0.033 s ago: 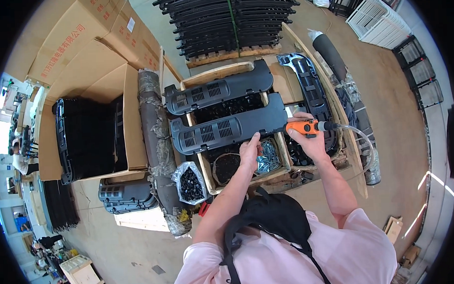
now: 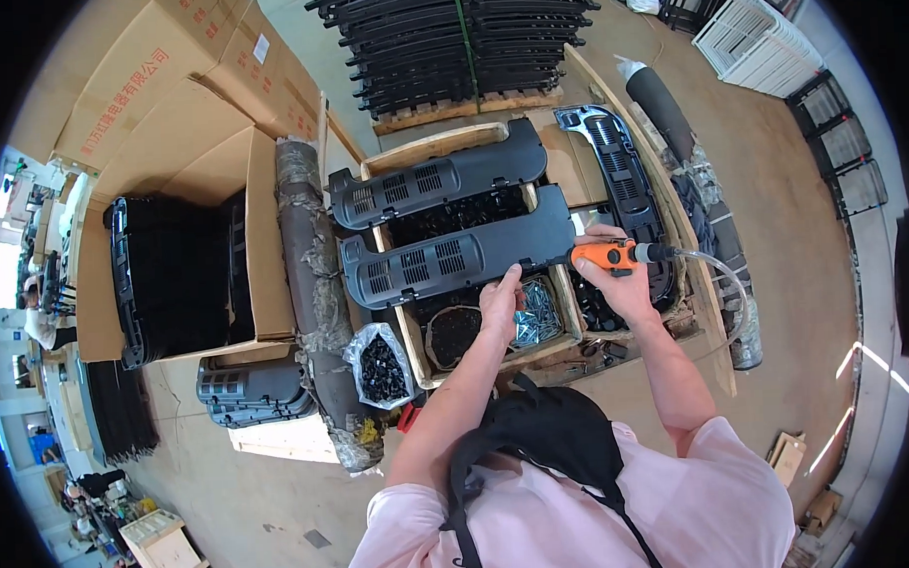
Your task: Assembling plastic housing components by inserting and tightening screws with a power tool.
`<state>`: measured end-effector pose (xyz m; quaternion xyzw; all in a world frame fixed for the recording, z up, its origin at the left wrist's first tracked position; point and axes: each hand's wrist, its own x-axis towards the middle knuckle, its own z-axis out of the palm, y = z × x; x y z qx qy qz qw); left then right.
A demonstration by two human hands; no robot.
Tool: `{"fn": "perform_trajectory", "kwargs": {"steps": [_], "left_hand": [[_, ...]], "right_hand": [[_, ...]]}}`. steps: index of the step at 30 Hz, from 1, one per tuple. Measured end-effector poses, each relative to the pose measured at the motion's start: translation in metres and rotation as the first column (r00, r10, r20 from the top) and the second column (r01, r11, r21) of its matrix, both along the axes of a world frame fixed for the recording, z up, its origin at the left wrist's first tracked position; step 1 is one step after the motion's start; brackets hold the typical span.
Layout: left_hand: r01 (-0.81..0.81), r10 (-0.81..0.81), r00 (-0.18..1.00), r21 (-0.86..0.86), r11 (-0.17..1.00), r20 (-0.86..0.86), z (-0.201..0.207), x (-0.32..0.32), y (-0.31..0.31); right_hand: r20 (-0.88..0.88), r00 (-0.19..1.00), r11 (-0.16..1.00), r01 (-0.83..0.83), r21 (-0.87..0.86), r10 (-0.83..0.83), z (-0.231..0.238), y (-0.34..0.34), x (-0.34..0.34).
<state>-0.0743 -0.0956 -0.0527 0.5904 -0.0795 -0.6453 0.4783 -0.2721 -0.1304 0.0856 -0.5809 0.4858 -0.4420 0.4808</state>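
Note:
A long black plastic panel [image 2: 498,240] with slotted vents lies across a wooden frame in front of me. My left hand [image 2: 500,300] pinches its near edge, thumb on top and the other fingers partly hidden. Wrapped in my right hand [image 2: 623,286] is an orange air screwdriver [image 2: 604,256], its nose pointing left at the panel's right end; whether the tip touches cannot be made out. A clear hose [image 2: 737,286] curves away from the tool's rear. Just beyond lies a second, similar black panel [image 2: 485,165].
Below the panel, the wooden frame [image 2: 571,298] holds silver screws [image 2: 538,316] and dark small parts. A bag of black clips [image 2: 382,372] stands left, beside a wrapped roll [image 2: 308,249]. A carton [image 2: 262,231] holds black panels. Another panel [image 2: 618,163] lies right.

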Motion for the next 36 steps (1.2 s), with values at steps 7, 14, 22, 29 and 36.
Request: {"fn": "perform_trajectory", "kwargs": {"steps": [7,14,22,29,36], "left_hand": [[-0.007,0.007,0.999,0.010,1.000,0.047,0.002,0.002,-0.005],[0.008,-0.008,0.999,0.010,1.000,0.031,0.003,0.004,-0.005],[-0.045,0.045,0.999,-0.032,0.998,-0.021,-0.008,0.005,-0.004],[-0.038,0.038,0.999,-0.008,0.999,0.012,-0.004,0.002,-0.005],[-0.042,0.043,0.999,-0.049,0.998,0.027,-0.007,0.003,-0.003]], "right_hand": [[-0.031,0.999,0.998,-0.033,0.044,0.035,0.003,0.002,0.014],[-0.082,0.995,0.997,-0.060,0.042,0.063,0.006,-0.001,0.021],[-0.372,0.906,0.979,-0.192,0.064,0.202,0.022,-0.010,0.043],[-0.377,0.903,0.978,-0.206,0.037,0.205,0.017,-0.015,0.042],[-0.312,0.903,0.956,-0.284,0.079,0.294,0.025,-0.015,0.041]]}}
